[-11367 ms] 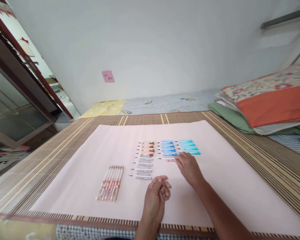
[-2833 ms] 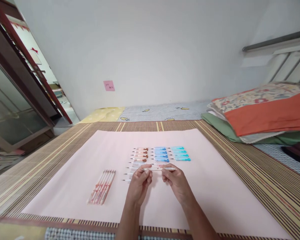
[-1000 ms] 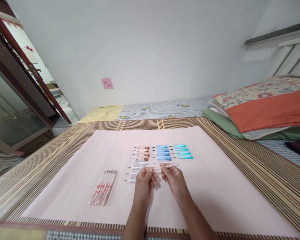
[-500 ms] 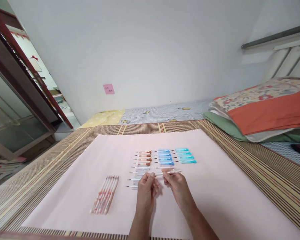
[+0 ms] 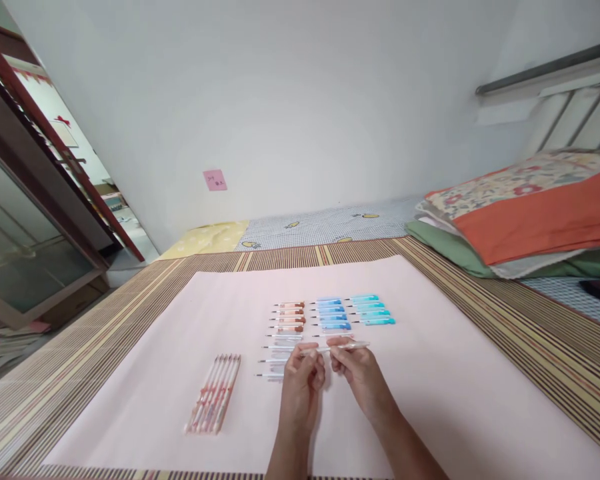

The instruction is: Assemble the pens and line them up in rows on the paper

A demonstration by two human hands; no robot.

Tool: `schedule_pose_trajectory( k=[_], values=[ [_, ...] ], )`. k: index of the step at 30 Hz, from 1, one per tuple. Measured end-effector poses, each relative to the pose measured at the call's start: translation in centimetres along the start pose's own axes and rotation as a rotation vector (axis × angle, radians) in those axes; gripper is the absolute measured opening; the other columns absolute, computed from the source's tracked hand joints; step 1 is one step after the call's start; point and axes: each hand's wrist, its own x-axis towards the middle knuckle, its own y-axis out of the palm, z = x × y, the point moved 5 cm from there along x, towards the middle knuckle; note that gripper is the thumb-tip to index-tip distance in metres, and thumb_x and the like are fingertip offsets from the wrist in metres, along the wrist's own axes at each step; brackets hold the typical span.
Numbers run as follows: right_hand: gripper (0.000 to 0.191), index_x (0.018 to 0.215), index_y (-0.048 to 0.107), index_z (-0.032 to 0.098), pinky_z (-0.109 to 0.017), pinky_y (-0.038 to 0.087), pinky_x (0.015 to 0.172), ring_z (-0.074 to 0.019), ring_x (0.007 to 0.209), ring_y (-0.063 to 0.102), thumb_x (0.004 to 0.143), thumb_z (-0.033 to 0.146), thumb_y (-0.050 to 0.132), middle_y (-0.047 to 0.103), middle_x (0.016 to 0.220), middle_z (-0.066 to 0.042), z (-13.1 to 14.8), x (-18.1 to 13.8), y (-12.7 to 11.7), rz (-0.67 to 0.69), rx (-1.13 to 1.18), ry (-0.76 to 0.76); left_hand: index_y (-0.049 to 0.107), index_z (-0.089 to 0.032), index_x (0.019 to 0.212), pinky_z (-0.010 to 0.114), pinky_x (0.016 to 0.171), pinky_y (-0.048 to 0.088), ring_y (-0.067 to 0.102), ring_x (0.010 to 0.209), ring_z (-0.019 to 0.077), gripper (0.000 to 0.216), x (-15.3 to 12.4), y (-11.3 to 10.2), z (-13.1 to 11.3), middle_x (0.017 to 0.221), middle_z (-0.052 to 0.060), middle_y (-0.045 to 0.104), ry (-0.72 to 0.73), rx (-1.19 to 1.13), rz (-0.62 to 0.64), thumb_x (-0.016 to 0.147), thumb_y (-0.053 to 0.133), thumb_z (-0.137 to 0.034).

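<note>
A slim whitish pen (image 5: pixel 355 345) is held level above the pale pink sheet (image 5: pixel 150 373). My left hand (image 5: pixel 300 377) pinches its left end, and my right hand (image 5: pixel 359 368) pinches it around the middle; its right end sticks out past my fingers. Just beyond my hands lie rows of pens: brown-ended pens (image 5: pixel 291 317), blue pens (image 5: pixel 331 316) and turquoise pens (image 5: pixel 377 311). White pens with clear ends (image 5: pixel 275 361) form a column partly covered by my left hand. One more pale pen (image 5: pixel 333 335) rests right behind the held one. Left of my hands, several pink-patterned pens (image 5: pixel 213 399) lie side by side.
The sheet lies on a striped mat (image 5: pixel 145 300). Behind are a checked cloth (image 5: pixel 310 227), a yellow cloth (image 5: pixel 213 237) and a white wall (image 5: pixel 300 120) bearing a pink note (image 5: pixel 215 180). Folded bedding (image 5: pixel 540 220) is piled at right; a doorway (image 5: pixel 75 147) stands at left.
My view has shifted slightly. Both hands still hold the pen between them, their fingers slightly moved along it; the laid-out pens look unchanged.
</note>
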Motion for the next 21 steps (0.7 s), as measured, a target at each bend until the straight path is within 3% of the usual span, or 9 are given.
schedule_pose_trajectory(
  k=[5,16,21],
  values=[
    [0.04,0.09,0.075,0.017,-0.028,0.037,0.06,-0.0137,0.059,0.05,0.069,0.05,0.085,0.059,0.06,0.001,0.1,0.0,-0.1,0.024,0.016,-0.012,0.051,-0.016,0.068,0.019,0.041,0.02,0.036,0.039,0.0029,0.051,1.0,-1.2,0.6,0.057,-0.003,0.057,0.009,0.062,-0.096,0.069,0.085,-0.054],
    [0.037,0.086,0.08,0.016,-0.027,0.041,0.057,-0.0123,0.06,0.051,0.072,0.05,0.084,0.062,0.069,-0.002,1.4,-0.4,0.1,-0.019,0.219,-0.009,0.056,-0.015,0.07,0.018,0.039,0.023,0.04,0.04,0.0043,0.054,1.0,-1.8,0.0,0.055,-0.001,0.058,0.023,0.094,-0.189,0.063,0.087,-0.058],
    [0.027,0.082,0.08,0.018,-0.026,0.047,0.062,-0.0124,0.068,0.053,0.067,0.039,0.089,0.067,0.079,-0.003,1.5,-0.2,-0.5,-0.075,0.35,0.011,0.055,-0.015,0.067,0.017,0.039,0.024,0.039,0.04,0.0038,0.054,1.0,-1.9,-0.5,0.055,-0.002,0.057,0.035,0.069,-0.224,0.061,0.089,-0.058]
  ],
)
